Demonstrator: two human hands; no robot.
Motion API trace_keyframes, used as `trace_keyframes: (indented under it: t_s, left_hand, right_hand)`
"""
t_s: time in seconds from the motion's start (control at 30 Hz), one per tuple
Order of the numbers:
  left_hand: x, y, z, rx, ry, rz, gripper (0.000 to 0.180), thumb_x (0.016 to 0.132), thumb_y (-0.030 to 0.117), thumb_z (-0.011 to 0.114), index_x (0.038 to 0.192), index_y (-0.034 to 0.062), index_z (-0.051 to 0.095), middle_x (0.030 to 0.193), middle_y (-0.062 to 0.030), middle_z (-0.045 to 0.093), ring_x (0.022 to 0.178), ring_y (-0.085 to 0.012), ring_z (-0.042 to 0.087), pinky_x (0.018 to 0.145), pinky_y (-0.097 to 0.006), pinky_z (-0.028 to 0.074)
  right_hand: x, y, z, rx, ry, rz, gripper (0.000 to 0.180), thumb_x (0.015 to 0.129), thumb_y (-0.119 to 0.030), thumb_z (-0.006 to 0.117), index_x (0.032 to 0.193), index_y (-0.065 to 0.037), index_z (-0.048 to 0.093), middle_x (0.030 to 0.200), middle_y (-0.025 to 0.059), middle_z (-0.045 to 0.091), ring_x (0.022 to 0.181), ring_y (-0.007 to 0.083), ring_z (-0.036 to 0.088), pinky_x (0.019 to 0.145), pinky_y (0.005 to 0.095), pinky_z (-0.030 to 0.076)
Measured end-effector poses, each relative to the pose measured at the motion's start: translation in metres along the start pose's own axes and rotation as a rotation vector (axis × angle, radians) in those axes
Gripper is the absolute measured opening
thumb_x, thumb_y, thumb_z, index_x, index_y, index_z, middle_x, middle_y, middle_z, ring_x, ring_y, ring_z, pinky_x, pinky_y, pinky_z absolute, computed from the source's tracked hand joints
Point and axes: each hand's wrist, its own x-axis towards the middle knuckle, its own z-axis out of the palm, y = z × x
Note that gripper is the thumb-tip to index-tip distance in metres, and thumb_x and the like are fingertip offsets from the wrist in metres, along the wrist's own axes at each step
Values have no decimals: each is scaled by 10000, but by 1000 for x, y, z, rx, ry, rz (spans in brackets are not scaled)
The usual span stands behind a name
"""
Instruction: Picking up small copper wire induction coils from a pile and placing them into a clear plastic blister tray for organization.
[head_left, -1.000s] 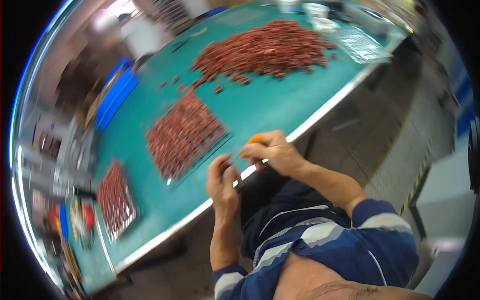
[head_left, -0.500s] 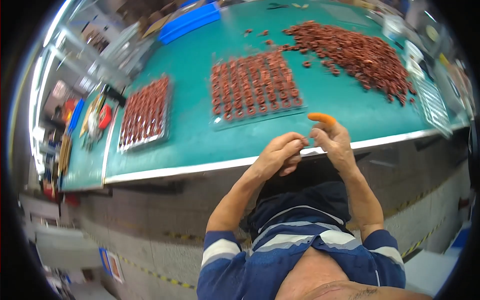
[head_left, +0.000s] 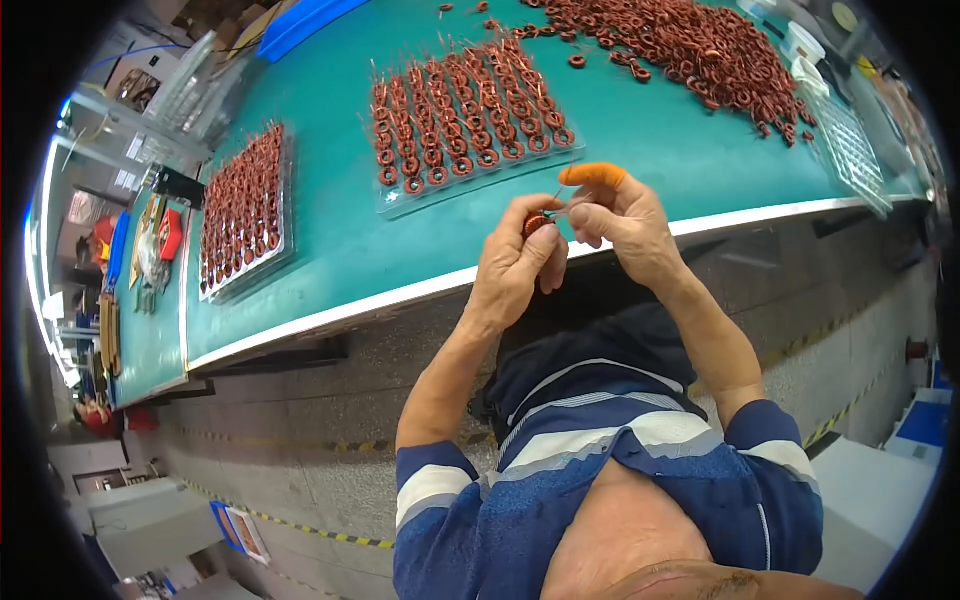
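Note:
A copper-wound ring coil [head_left: 536,222] is pinched between the thumb and fingers of my left hand [head_left: 507,268], just above the table's front edge. Close beside it, my right hand [head_left: 637,228] has its thumb and fingers closed on the coil's thin wire leads [head_left: 572,205]. An orange finger cot [head_left: 594,176] covers the right index finger. Beyond my hands lies a clear plastic tray [head_left: 398,204], with rows of similar coils standing in it, wires upward. Farther right, a large heap of loose coils [head_left: 700,65] covers the green tabletop.
A second clear tray [head_left: 287,225] full of coils sits at the left. At the right edge lies a clear plastic tray [head_left: 850,150]. A blue bin [head_left: 305,25] stands at the back; a red tool [head_left: 170,234] and a black object [head_left: 175,185] are at the far left.
The picture has shifted, so the table's things appear farther left and higher. My hands have come up to the left, and the coil in the left fingers now shows.

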Motion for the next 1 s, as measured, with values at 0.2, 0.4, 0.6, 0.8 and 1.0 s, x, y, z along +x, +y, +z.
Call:
trace_keyframes:
  t_s: [0.2, 0.4, 0.6, 0.8, 1.0]
  left_hand:
    - [-1, -3, 12, -92, 62, 34, 230, 1014, 199, 430, 1150, 15, 449, 623, -37, 501, 492, -100, 479, 436, -220, 378]
    - [-12, -14, 18, 51, 126, 113, 217, 1005, 204, 462, 1125, 24, 460, 631, -28, 449, 492, -106, 436, 446, -237, 368]
    - [-19, -9, 12, -153, 0, -15, 225, 997, 223, 481, 1126, 38, 473, 620, -31, 434, 485, -114, 434, 452, -241, 389]
    - [-9, -14, 10, -361, 72, -78, 184, 994, 193, 459, 1056, 23, 489, 588, -37, 428, 441, -141, 463, 405, -253, 383]
    - [1, -21, 2, -288, 163, -69, 222, 1000, 217, 454, 1056, 5, 490, 679, -85, 542, 555, -149, 556, 479, -243, 457]
  right_hand:
    - [-4, -3, 16, -163, 144, 4, 241, 852, -185, 713, 984, -8, 616, 759, 16, 609, 647, 70, 544, 581, 205, 435]
    - [-21, 2, 26, -481, 262, -260, 140, 859, -94, 693, 924, 16, 636, 731, 18, 618, 650, 73, 569, 596, 222, 466]
    - [-22, 7, 21, -74, 176, -145, 229, 847, -58, 706, 1045, -3, 604, 813, 11, 593, 671, 59, 553, 591, 201, 462]
    - [-18, 12, 21, -259, 212, -193, 100, 871, -24, 632, 961, 20, 624, 794, 43, 628, 671, 80, 572, 603, 225, 469]
    - [-14, 17, 8, -431, 383, -307, 337, 845, -160, 727, 1103, 17, 600, 757, 10, 592, 634, 58, 524, 548, 204, 428]
